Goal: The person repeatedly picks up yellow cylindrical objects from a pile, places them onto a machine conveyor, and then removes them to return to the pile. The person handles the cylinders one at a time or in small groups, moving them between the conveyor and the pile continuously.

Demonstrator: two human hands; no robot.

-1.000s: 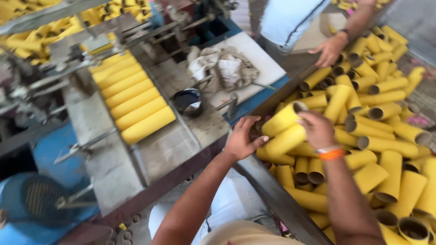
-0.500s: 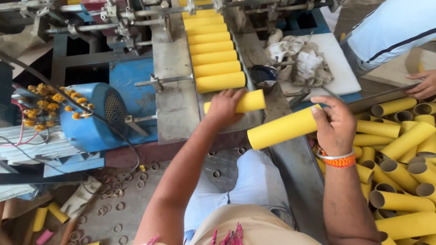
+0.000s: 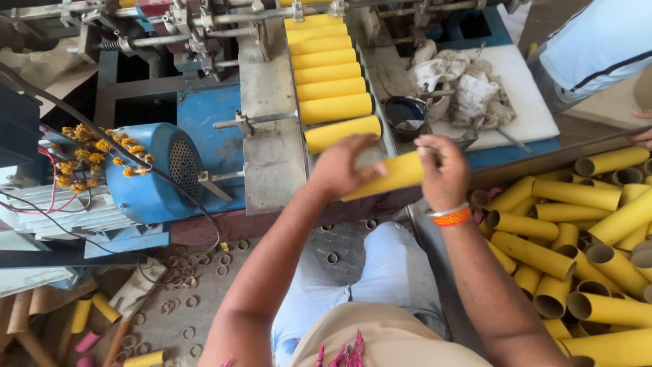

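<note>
While both hands close on one yellow cardboard tube (image 3: 397, 174), the left hand (image 3: 343, 166) grips its near end and the right hand (image 3: 443, 170) wraps the far end, fingers curled around it; the tube lies slightly tilted, just above the lower end of the metal feed tray (image 3: 272, 146); on that tray a row of tubes (image 3: 329, 71) lies side by side, the nearest one just beyond the left hand's fingers; an orange band (image 3: 451, 217) circles the right wrist; to the right of the tray a small dark bowl (image 3: 405, 112) sits beside a heap of stained rags (image 3: 468, 85) on a white board (image 3: 523, 102); further right a bin holds a pile of loose tubes (image 3: 584, 238), well below the right forearm; a blue motor (image 3: 153, 170) stands left of the tray, with yellow flowers (image 3: 92, 149) draped near it; small cardboard rings (image 3: 204, 272) lie scattered on the floor; another person's light sleeve (image 3: 598, 47) shows at the upper right corner
</note>
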